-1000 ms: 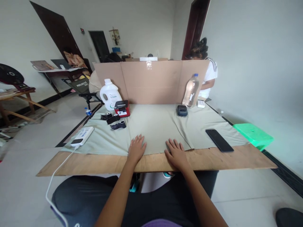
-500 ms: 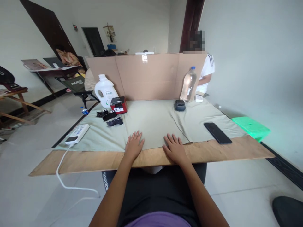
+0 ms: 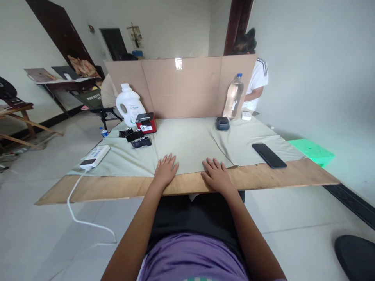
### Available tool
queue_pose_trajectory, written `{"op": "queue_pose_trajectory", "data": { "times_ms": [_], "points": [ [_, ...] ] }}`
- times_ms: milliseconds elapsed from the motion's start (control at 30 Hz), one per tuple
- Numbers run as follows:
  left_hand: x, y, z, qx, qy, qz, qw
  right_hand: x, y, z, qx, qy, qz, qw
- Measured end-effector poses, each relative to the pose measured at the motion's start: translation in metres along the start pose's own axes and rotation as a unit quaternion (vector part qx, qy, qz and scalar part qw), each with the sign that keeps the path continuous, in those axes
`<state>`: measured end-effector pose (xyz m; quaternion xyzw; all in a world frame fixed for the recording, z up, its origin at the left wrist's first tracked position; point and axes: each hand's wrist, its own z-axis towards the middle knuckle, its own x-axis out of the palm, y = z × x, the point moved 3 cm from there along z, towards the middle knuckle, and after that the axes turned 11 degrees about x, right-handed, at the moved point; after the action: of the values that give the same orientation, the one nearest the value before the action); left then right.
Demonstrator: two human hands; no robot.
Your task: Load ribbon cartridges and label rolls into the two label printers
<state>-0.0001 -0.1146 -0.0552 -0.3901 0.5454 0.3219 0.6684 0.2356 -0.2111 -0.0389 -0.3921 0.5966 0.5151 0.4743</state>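
Note:
My left hand (image 3: 165,171) lies flat at the front edge of the cloth (image 3: 187,140), fingers spread, holding nothing. Level with it, my right hand (image 3: 216,173) also rests flat with fingers apart, partly on the bare wooden board (image 3: 263,175). Beyond my left hand are several dark rolls or strips (image 3: 141,142), whose kind I cannot make out, and a red and black box-shaped device (image 3: 146,123). A small dark device (image 3: 222,123) sits past my right hand. Farther right lies a black phone (image 3: 268,155).
A white jug (image 3: 130,105) stands back left, a clear bottle (image 3: 233,97) back right, before a cardboard screen (image 3: 184,88). A white power strip (image 3: 95,157) with a cable lies left. A green stool (image 3: 312,151) stands right of the table. A person in a white shirt (image 3: 258,80) is behind the screen.
The view has tilted slightly, so the table and the things on it sit higher in the picture. Both hands stay flat in place. The person behind the screen has shifted a little.

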Motion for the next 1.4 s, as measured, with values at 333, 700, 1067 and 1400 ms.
{"op": "queue_pose_trajectory", "data": {
  "times_ms": [333, 700, 1067, 1400],
  "points": [
    [-0.001, -0.004, -0.001, 0.000, 0.002, 0.008, 1.000, -0.078, -0.050, 0.154, 0.161, -0.023, 0.047, 0.986],
    [-0.002, -0.006, -0.001, -0.007, -0.007, -0.022, 1.000, -0.084, -0.097, 0.293, 0.377, -0.144, 0.157, 0.901],
    [-0.003, -0.007, -0.001, -0.004, 0.001, -0.019, 1.000, -0.054, -0.041, 0.262, 0.313, -0.267, 0.129, 0.902],
    [-0.005, -0.007, -0.003, -0.005, 0.008, -0.015, 1.000, -0.016, 0.073, 0.193, 0.140, -0.265, 0.123, 0.946]
  ]
}}
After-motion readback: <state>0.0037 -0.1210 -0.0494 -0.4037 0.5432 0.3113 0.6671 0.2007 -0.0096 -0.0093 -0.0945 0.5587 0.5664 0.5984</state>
